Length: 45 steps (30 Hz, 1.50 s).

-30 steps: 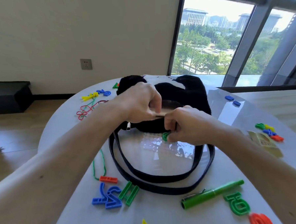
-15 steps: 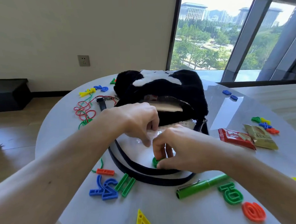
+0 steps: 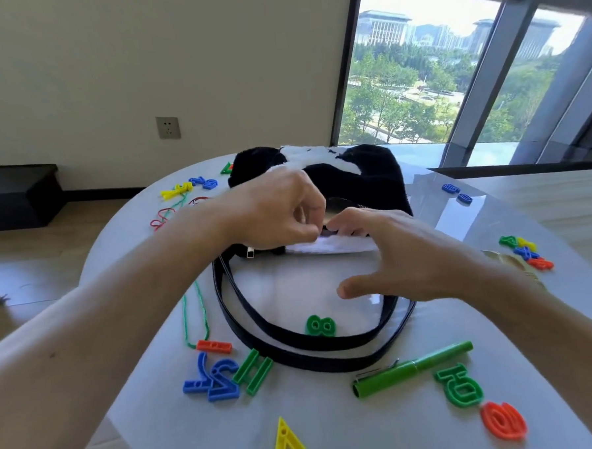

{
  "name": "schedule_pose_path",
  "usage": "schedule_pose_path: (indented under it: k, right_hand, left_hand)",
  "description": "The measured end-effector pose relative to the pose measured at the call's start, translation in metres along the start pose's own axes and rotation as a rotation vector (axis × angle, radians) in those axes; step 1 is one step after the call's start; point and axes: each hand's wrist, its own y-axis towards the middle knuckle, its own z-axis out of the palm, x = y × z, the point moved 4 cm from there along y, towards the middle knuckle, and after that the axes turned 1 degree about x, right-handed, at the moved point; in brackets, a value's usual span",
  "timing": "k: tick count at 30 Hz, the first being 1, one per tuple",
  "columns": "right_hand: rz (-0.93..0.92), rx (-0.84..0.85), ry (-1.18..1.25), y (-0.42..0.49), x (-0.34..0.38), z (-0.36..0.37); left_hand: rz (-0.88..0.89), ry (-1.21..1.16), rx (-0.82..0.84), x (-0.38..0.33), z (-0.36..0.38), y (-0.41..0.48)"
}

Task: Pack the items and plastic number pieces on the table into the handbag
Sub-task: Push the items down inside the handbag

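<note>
The black fluffy handbag (image 3: 371,182) with white patches sits at the table's middle back, its black strap (image 3: 294,348) looped toward me. My left hand (image 3: 273,211) pinches the bag's near edge at the opening. My right hand (image 3: 392,253) is spread open, its fingertips at the bag's white rim and the thumb held apart, with nothing in it. A green number 8 (image 3: 320,325) lies flat on the table inside the strap loop. The inside of the bag is mostly hidden by my hands.
Near me lie a green pen (image 3: 412,369), a green piece (image 3: 462,385), an orange piece (image 3: 504,421), a yellow 7 (image 3: 289,444), blue 2s (image 3: 213,381) and green bars (image 3: 254,370). Strings (image 3: 203,311) trail at the left. More pieces (image 3: 526,251) sit at the right edge.
The green 8 has left my right hand and now lies on the table. Both hands moved back up to the bag's opening. My right arm now covers the snack packets.
</note>
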Motion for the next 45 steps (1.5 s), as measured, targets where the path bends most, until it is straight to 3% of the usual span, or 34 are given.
schedule_pose_path:
  k: [3, 6, 9, 12, 16, 19, 23, 26, 35, 45]
  right_hand:
    - [-0.037, -0.196, 0.022, 0.001, 0.0, -0.009]
    - [-0.046, -0.312, 0.085, -0.005, -0.003, -0.036]
    - [-0.014, -0.513, 0.184, -0.01, -0.021, -0.068]
    - [0.015, -0.734, 0.387, -0.015, -0.039, -0.082]
    - [-0.022, -0.833, 0.429, -0.018, -0.031, -0.074]
    - [-0.073, -0.836, 0.387, -0.015, -0.02, -0.059]
    - [-0.138, -0.808, 0.285, 0.001, -0.014, -0.033]
    - [-0.164, -0.807, 0.048, 0.02, -0.009, -0.016]
    - [-0.066, -0.426, -0.64, 0.082, -0.004, 0.012]
    - [-0.191, -0.236, -0.935, 0.103, 0.01, 0.018]
  left_hand:
    - [-0.026, -0.109, -0.048, -0.004, -0.016, -0.001]
    - [-0.095, -0.213, -0.309, 0.014, -0.032, 0.0]
    - [-0.226, -0.107, -0.481, 0.046, -0.03, -0.003]
    - [-0.258, 0.108, -0.331, 0.064, -0.008, -0.007]
    - [-0.334, 0.328, -0.192, 0.069, 0.016, -0.005]
    - [-0.389, 0.441, -0.268, 0.074, 0.023, 0.0]
    - [-0.372, 0.353, -0.442, 0.072, 0.017, 0.004]
    - [-0.308, 0.229, -0.491, 0.069, 0.007, 0.008]
    - [-0.202, 0.057, -0.429, 0.055, -0.003, 0.019]
    - [-0.124, 0.084, -0.36, 0.041, -0.013, 0.024]
